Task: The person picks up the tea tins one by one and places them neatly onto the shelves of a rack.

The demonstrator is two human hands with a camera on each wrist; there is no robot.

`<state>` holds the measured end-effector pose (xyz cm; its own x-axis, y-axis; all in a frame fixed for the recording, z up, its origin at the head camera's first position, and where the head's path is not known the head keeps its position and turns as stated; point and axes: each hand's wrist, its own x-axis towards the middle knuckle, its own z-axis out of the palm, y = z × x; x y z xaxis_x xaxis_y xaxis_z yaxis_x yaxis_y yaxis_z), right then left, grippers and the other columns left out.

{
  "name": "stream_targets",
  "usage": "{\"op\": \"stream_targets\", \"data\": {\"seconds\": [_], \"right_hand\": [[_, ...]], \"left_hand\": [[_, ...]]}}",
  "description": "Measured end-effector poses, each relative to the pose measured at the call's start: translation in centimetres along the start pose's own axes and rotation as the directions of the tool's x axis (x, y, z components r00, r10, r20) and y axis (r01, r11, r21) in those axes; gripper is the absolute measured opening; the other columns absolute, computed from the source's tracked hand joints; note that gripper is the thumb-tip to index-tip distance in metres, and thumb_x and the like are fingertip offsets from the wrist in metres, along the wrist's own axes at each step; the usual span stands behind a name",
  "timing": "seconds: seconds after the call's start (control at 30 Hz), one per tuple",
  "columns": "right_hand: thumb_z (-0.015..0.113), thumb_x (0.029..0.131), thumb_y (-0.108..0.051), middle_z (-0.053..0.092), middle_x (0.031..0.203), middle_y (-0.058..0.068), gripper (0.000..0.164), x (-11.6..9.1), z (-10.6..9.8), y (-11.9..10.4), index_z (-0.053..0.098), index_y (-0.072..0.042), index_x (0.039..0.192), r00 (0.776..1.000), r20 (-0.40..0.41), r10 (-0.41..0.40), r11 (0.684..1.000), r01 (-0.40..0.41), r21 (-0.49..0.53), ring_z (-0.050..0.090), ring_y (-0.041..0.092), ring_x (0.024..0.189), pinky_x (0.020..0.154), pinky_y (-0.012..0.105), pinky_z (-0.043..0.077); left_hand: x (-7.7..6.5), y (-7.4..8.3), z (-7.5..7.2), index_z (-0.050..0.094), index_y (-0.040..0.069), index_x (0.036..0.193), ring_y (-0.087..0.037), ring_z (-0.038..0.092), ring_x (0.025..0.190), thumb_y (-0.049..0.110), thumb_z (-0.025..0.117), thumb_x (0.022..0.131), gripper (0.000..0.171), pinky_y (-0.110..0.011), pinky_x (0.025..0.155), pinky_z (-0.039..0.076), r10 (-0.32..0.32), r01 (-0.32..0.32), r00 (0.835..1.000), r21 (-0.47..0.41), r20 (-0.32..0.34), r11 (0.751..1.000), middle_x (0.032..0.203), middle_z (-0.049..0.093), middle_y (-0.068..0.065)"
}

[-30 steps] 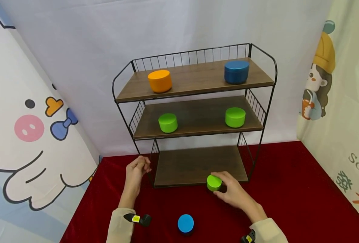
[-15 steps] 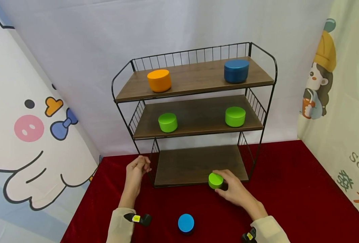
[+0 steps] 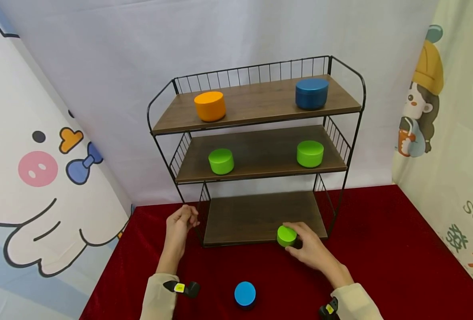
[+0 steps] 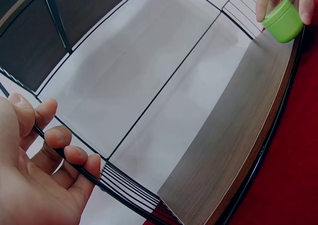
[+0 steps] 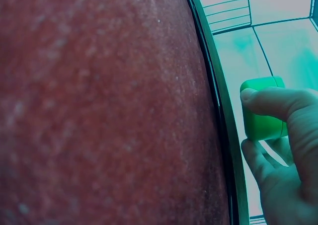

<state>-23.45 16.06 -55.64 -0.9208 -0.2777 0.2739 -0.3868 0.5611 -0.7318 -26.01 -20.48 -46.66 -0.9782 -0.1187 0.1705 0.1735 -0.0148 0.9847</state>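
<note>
My right hand [image 3: 312, 249] pinches a small round green tin [image 3: 286, 236] between thumb and fingers at the front edge of the bottom board [image 3: 256, 218]. In the left wrist view this green tin [image 4: 283, 22] overlaps the board's far end. The right wrist view has my thumb on one side of the tin [image 5: 263, 120] and fingers on the other. With its fingers curled, my left hand [image 3: 178, 224] grips the black metal frame of the three-tier shelf rack [image 3: 166, 158] at its left side. The left wrist view shows my left hand [image 4: 49, 170] around that bar.
An orange tin [image 3: 210, 106] and a dark blue tin [image 3: 311, 94] stand on the top tier. Two green tins, the left one [image 3: 221, 162] and the right one [image 3: 310, 154], sit on the middle tier. A light blue-lidded tin [image 3: 245, 294] stands on the red cloth [image 3: 380, 249] between my forearms.
My right hand has moved slightly right and away from me, carrying the green tin towards the bottom board. My left hand keeps its grip in the same place.
</note>
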Motion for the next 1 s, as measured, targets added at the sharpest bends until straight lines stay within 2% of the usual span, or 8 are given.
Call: {"op": "stream_targets", "data": {"seconds": [0.5, 1.0], "right_hand": [[0.082, 0.084, 0.001, 0.057, 0.135, 0.022, 0.064, 0.31, -0.27, 0.09, 0.056, -0.003, 0.142, 0.998, -0.055, -0.003, 1.0, 0.002, -0.01, 0.062, 0.038, 0.12, 0.096, 0.051, 0.056], [0.083, 0.082, 0.003, 0.056, 0.135, 0.025, 0.066, 0.26, -0.76, 0.91, 0.056, -0.003, 0.142, 0.994, -0.111, 0.021, 0.999, -0.025, -0.03, 0.06, 0.041, 0.121, 0.096, 0.051, 0.055]], "left_hand": [[-0.06, 0.21, 0.03, 0.057, -0.004, 0.09, -0.014, 0.05, 0.07, 0.016, 0.044, 0.112, 0.032, -0.029, 0.079, 0.054, -0.006, 0.006, 1.0, -0.01, -0.001, 1.0, 0.075, 0.048, -0.005], [-0.09, 0.15, 0.03, 0.057, -0.005, 0.09, -0.015, 0.05, 0.07, 0.015, 0.043, 0.112, 0.032, -0.03, 0.078, 0.054, -0.006, 0.005, 1.0, -0.01, -0.002, 1.0, 0.075, 0.046, -0.006]]}}
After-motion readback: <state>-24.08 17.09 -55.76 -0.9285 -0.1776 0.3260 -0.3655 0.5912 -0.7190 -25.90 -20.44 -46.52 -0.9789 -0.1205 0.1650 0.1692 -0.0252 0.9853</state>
